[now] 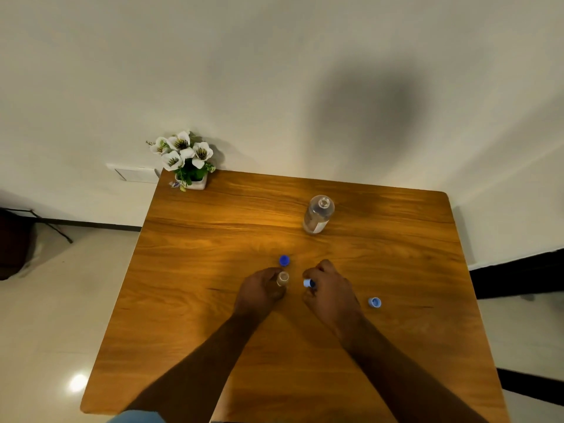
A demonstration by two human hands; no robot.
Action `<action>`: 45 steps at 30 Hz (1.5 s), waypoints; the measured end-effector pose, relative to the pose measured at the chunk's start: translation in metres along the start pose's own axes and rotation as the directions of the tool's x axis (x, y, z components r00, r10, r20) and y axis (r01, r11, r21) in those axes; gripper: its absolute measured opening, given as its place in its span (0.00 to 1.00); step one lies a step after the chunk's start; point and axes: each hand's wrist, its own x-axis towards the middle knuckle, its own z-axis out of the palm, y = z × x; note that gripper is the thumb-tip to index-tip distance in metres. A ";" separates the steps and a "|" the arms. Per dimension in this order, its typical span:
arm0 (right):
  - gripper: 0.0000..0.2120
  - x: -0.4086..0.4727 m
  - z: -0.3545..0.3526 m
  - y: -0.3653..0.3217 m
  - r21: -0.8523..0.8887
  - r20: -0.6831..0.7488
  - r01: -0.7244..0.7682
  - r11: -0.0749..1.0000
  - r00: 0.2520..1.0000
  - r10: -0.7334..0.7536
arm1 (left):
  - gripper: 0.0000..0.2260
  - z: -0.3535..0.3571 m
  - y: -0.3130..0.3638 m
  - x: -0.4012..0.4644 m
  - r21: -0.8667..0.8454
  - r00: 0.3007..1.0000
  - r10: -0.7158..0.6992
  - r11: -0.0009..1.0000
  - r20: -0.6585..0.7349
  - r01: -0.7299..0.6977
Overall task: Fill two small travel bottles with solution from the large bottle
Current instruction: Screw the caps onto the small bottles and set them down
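Small travel bottle (283, 279), uncapped, standing mid-table: left hand (259, 290) gripping its body, right hand (328, 288) pinching blue cap (308, 283); likely handling light, tippy, best held low around the body

A wooden table (213, 300) stood against a pale wall. The left hand (259, 290) gripped a small open bottle (282, 279), upright on the tabletop. The right hand (331, 290), just beside it, pinched a blue cap (308, 283) in its fingers. A capped small bottle (284, 260) stood just behind the held one. Another blue cap (374, 302) lay to the right, apart from the hands. The large bottle (319, 214) stood uncapped farther back. A pot of white flowers (183, 157) sat at the far left corner.
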 end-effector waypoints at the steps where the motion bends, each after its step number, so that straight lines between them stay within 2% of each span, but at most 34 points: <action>1: 0.20 -0.003 -0.005 0.003 0.060 -0.026 0.007 0.998 1.000 -0.005 | 0.19 -0.001 0.005 -0.001 -0.013 1.000 0.014 1.000 -0.009 -0.014; 7: 0.17 -0.035 -0.062 0.012 0.372 -0.231 0.094 0.924 0.973 -0.006 | 0.17 -0.023 0.055 -0.012 -0.069 0.982 0.147 0.985 -0.120 -0.156; 11: 0.14 -0.049 -0.110 0.008 0.437 -0.311 0.151 0.887 0.951 -0.009 | 0.19 -0.042 0.104 -0.017 -0.092 0.945 0.265 0.954 -0.190 -0.285; 14: 0.12 -0.053 -0.159 0.001 0.422 -0.378 0.232 0.876 0.924 -0.063 | 0.18 -0.055 0.151 -0.019 -0.116 0.907 0.348 0.917 -0.236 -0.382; 17: 0.10 -0.055 -0.216 -0.010 0.429 -0.460 0.342 0.836 0.879 -0.124 | 0.13 -0.067 0.202 -0.019 -0.103 0.850 0.455 0.863 -0.265 -0.495; 20: 0.13 -0.064 -0.275 -0.022 0.396 -0.566 0.460 0.795 0.804 -0.184 | 0.11 -0.082 0.255 -0.028 -0.127 0.798 0.520 0.808 -0.305 -0.576; 22: 0.16 -0.072 -0.315 -0.031 0.368 -0.597 0.521 0.770 0.767 -0.234 | 0.04 -0.094 0.289 -0.034 -0.120 0.754 0.565 0.768 -0.335 -0.629; 23: 0.17 -0.079 -0.334 -0.035 0.345 -0.610 0.544 0.765 0.750 -0.257 | 0.02 -0.101 0.306 -0.039 -0.112 0.730 0.587 0.747 -0.351 -0.655; 27: 0.14 -0.101 -0.406 -0.057 0.153 -0.674 0.591 0.792 0.648 -0.353 | 0.05 -0.132 0.368 -0.058 -0.073 0.650 0.660 0.678 -0.376 -0.731; 31: 0.13 -0.127 -0.467 -0.082 -0.057 -0.665 0.608 0.792 0.569 -0.484 | 0.09 -0.153 0.416 -0.084 -0.070 0.579 0.717 0.604 -0.388 -0.794; 36: 0.14 -0.158 -0.518 -0.109 -0.228 -0.523 0.667 0.710 0.531 -0.667 | 0.06 -0.166 0.451 -0.106 -0.106 0.519 0.756 0.524 -0.399 -0.845; 40: 0.18 -0.176 -0.538 -0.126 -0.385 -0.379 0.640 0.665 0.547 -0.746 | 0.02 -0.169 0.463 -0.118 -0.076 0.481 0.770 0.498 -0.419 -0.864; 45: 0.16 -0.190 -0.545 -0.137 -0.390 -0.338 0.629 0.672 0.581 -0.740 | 0.02 -0.170 0.467 -0.126 -0.111 0.472 0.764 0.475 -0.440 -0.873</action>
